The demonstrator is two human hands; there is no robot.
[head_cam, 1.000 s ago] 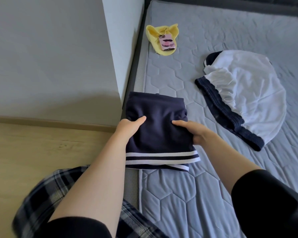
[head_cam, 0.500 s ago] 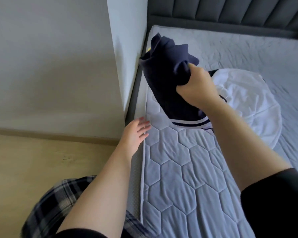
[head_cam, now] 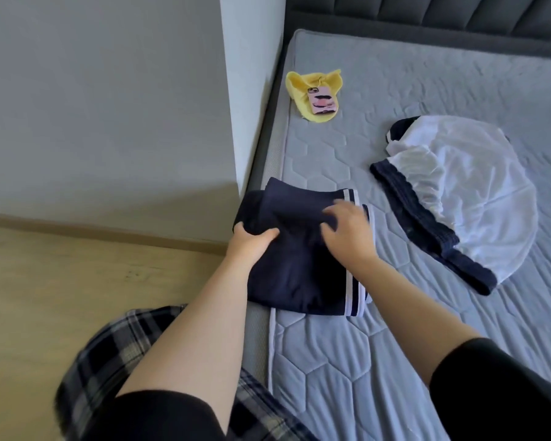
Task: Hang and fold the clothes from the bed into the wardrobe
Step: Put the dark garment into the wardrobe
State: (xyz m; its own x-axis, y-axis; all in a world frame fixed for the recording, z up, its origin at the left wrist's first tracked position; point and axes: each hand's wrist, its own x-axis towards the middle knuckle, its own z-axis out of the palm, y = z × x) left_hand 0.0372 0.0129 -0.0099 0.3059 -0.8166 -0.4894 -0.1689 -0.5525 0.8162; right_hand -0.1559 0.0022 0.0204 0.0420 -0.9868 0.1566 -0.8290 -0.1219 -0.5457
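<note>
Navy garment (head_cam: 295, 265) lies folded on the mattress (head_cam: 347, 361) at the bed's near-left edge, directly under both hands. Dark navy knit, roughly rectangular stack, white-striped hem band running down its right side, the stripes doubled where layers overlap. Far-left corner is rumpled and hangs slightly past the mattress edge.

Left hand (head_cam: 250, 241) grips the garment's left edge, fingers curled under the fabric, thumb on top. Right hand (head_cam: 347, 230) rests on top of the garment near the striped band, fingers spread and loosely bent, motion-blurred; can't tell whether it pinches any cloth.

Right of the right hand, apart from the navy piece: white garment (head_cam: 465, 198) with a dark navy ribbed band along its near-left edge, lying crumpled and rounded. Beyond both hands, near the mattress's left edge: yellow cloth (head_cam: 299, 90) with a pink-cased phone (head_cam: 322, 101) lying on it.

Left of the left hand: grey wall corner (head_cam: 229, 106), wood floor (head_cam: 61, 297) below it. Plaid trousers (head_cam: 109, 361) and black sleeves at the near edge of view.
</note>
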